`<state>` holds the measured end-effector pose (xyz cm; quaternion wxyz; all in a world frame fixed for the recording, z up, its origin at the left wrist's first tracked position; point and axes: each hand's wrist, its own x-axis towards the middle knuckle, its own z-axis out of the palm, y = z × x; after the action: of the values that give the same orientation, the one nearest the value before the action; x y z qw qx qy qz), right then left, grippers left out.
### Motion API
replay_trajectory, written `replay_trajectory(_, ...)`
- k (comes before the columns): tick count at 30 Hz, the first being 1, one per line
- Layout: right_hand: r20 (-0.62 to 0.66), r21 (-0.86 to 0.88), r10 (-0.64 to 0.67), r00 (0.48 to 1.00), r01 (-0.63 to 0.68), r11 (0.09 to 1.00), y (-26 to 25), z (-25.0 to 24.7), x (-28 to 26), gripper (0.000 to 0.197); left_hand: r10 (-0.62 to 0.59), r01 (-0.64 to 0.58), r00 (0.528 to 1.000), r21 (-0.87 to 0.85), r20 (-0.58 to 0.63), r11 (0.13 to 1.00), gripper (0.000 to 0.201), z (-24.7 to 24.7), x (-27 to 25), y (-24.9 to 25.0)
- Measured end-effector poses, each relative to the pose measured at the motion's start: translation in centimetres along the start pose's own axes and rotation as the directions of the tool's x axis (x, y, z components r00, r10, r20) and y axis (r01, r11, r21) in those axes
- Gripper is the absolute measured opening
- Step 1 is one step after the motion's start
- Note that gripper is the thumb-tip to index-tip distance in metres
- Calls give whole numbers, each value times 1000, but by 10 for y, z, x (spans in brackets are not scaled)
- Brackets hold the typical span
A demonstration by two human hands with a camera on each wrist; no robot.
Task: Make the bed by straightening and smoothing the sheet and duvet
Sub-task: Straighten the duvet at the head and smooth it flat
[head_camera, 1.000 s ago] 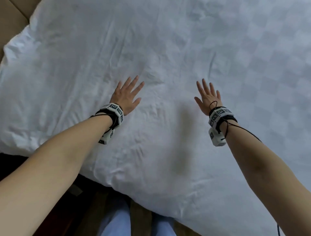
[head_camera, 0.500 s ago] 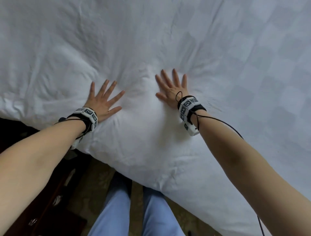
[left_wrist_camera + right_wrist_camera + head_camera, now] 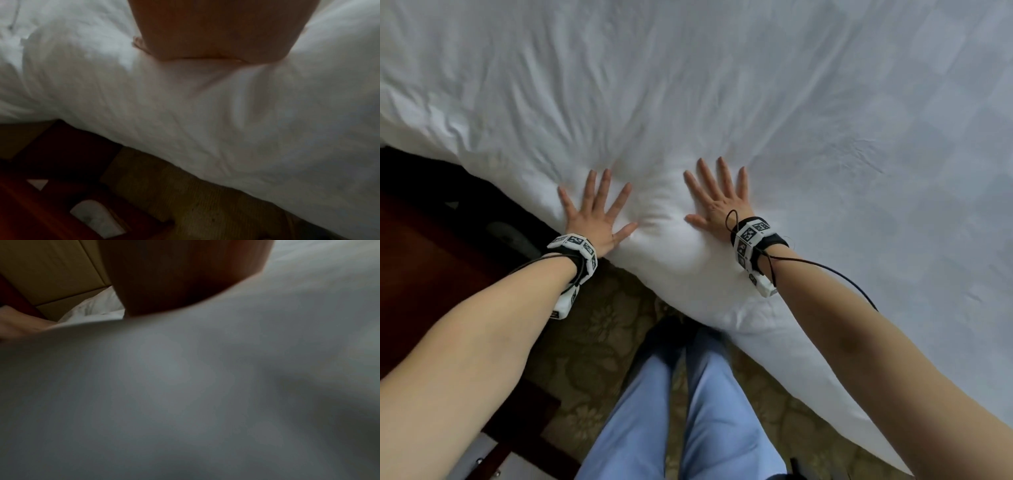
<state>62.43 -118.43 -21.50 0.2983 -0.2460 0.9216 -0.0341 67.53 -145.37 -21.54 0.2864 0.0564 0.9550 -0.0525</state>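
Duvet (image 3: pixel 722 102) lay across the bed, its near corner overhanging the carpet (image 3: pixel 599 329), pressed flat by the spread left hand (image 3: pixel 596 219) and right hand (image 3: pixel 717 202), and could likely be dragged off if pulled nearer.

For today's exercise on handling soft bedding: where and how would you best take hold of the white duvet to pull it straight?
Probably grip the duvet at its puffy near edge, coming from the floor side with fingers under and thumb on top. That edge hangs free over the carpet, so it can be pinched; the top lies flat. The left hand and right hand press flat beside it.
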Motion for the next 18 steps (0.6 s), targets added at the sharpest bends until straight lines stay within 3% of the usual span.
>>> replay_trajectory(5, 25, -43, -49, 999, 50, 998, -43, 27, -23, 90, -56, 58, 998, -142, 24, 988, 81, 33, -27, 3)
replay_trajectory(10, 81, -84, -102, 991, 109, 990, -77, 48, -50, 84, -119, 128, 991, -218, 58, 967, 83, 54, -60, 8)
replay_trajectory(13, 63, -57, -123, 990, 127, 990, -77, 35, -62, 77, -172, 177, 984, -194, 42, 965, 80, 49, -71, 6)
replay_trajectory(15, -32, -21, -51, 998, 50, 999, -60, 15, -70, 71, -169, 159, 985, -210, -30, 965, 79, 33, -73, 8)
replay_trajectory(18, -169, 89, 179, 969, -166, 982, -2, -15, -84, 66, -87, 55, 985, -209, -151, 976, 79, 2, -58, 25)
